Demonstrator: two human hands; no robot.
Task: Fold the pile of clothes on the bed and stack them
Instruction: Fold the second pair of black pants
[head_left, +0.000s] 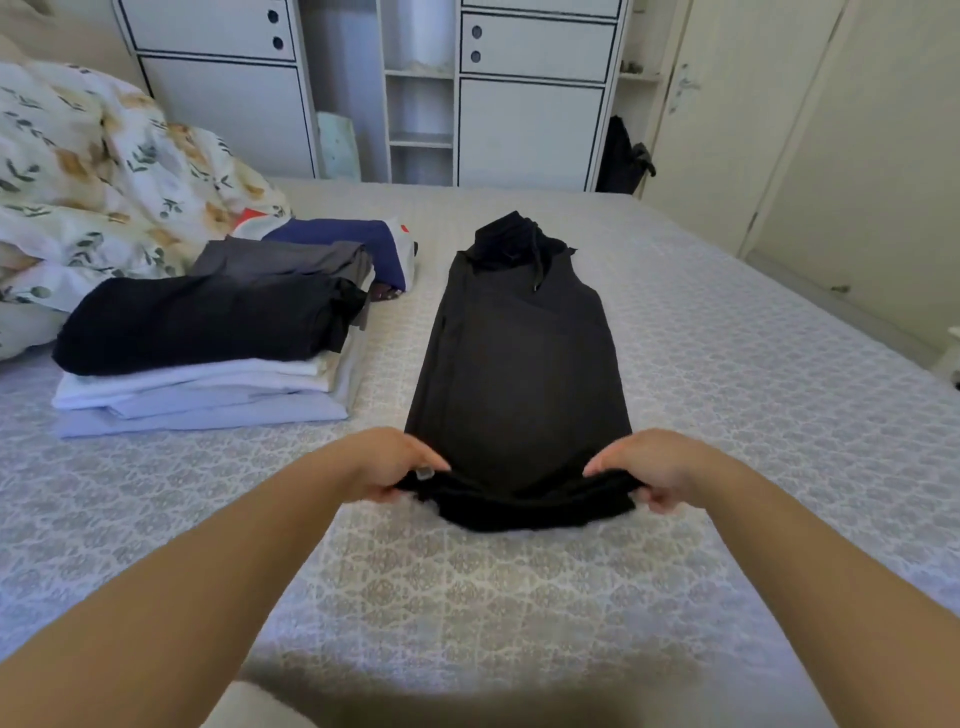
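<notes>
**Hem in both hands, one fold from the stack**

Hoodie (519, 364) lies centre frame on the bed (727, 415), a long dark strip with its sides apparently turned in, hood and drawcord pointing to the upper middle of the frame. The narrow shape suits a lengthwise fold, and that looks like the plan: the left hand (400, 465) and the right hand (649, 467) each take a corner of the near hem, fingers (608, 466) curled over the top edge and thumbs tucked beneath, pinching cloth and lifting it a touch. Holding both corners keeps the edge straight, so the fabric should roll over evenly rather than skew.

The material reads as soft, matte knit, heavy enough to slump where it is gathered at the hem. A small pale tag shows by the left thumb.

To the left of the frame sits the folded stack (208, 364): pale blue and white pieces at the bottom, a black one on top, flat and square-edged. Behind it lie a grey piece (280, 260) and a navy piece (343, 239), also folded. A floral duvet (93, 171), puffy and rumpled, fills the upper left corner. The bed's cover is a quilted, pale patterned weave, offering a firm, flat surface for creasing. A white wardrobe (530, 130) stands along the top of the frame.
</notes>
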